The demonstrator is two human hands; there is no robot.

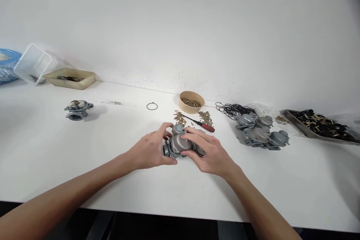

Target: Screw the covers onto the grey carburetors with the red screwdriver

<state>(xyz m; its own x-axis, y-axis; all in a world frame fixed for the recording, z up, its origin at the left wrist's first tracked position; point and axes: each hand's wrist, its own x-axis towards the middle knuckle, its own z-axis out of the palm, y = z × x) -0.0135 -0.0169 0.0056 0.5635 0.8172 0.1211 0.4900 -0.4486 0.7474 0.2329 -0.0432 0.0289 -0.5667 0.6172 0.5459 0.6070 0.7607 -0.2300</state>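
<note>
Between my hands, near the middle of the table, is a grey metal carburetor. My left hand curves around its left side, thumb low and fingers behind it. With its fingertips, my right hand grips the rounded grey float bowl at the top of the carburetor. Whether the bowl sits fully flush cannot be seen. Another grey metal part shows under my right palm, mostly hidden. Just behind my hands lies a screwdriver with a red and black handle, among small brass-coloured parts.
A round tub holds small brass pieces. Black rubber rings lie heaped beside several grey carburetors; a metal tray is farther right. One ring lies alone. At left are an open carburetor and a yellowish tray.
</note>
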